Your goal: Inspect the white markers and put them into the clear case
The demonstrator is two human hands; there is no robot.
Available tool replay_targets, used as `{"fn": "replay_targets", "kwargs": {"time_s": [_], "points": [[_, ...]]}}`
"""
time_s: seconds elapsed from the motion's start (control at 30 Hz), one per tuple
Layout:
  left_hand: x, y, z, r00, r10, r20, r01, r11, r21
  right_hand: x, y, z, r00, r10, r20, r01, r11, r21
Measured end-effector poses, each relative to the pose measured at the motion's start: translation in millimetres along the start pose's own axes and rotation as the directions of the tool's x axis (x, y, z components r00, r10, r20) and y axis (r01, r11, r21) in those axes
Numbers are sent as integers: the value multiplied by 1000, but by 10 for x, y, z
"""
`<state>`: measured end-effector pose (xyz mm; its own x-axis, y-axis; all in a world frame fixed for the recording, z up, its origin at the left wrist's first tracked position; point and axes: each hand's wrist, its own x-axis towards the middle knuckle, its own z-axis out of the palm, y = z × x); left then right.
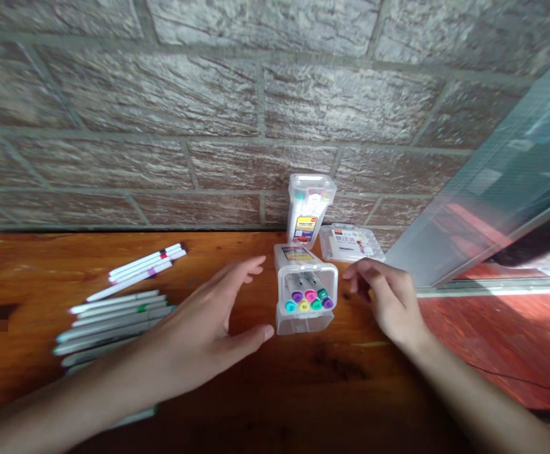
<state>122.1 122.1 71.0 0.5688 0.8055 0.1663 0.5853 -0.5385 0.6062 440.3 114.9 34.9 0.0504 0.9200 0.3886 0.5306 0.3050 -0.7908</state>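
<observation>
A clear plastic marker case (pixel 305 287) lies on its side on the wooden table (pixel 275 391), its open end toward me, showing several coloured marker caps (pixel 309 299). My left hand (pixel 203 328) hovers just left of the case, fingers spread and empty. On the other side of the case is my right hand (pixel 384 296), its fingers loosely curled with nothing seen in them. A second clear case (pixel 309 211) stands upright against the brick wall behind. A clear lid (pixel 350 243) lies flat beside it.
Several white markers (pixel 114 318) lie loose in a row at the left, with a few more markers (pixel 145 263) farther back. A brick wall (pixel 208 113) closes off the back edge. A glass pane (pixel 496 183) leans at the right.
</observation>
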Motion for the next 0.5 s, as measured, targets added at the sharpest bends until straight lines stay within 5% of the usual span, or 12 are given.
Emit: {"fn": "replay_targets", "kwargs": {"time_s": [0.27,0.4,0.5], "points": [[57,0,-3,991,-89,102,98,992,-81,19,-122,-55,942,-40,334,28,999,38],[348,-49,-178,999,48,23,-49,997,53,30,-191,-104,883,-88,462,73,996,51],[587,-63,-258,971,224,87,-234,963,135,33,-217,-101,845,-101,525,90,995,47]]}}
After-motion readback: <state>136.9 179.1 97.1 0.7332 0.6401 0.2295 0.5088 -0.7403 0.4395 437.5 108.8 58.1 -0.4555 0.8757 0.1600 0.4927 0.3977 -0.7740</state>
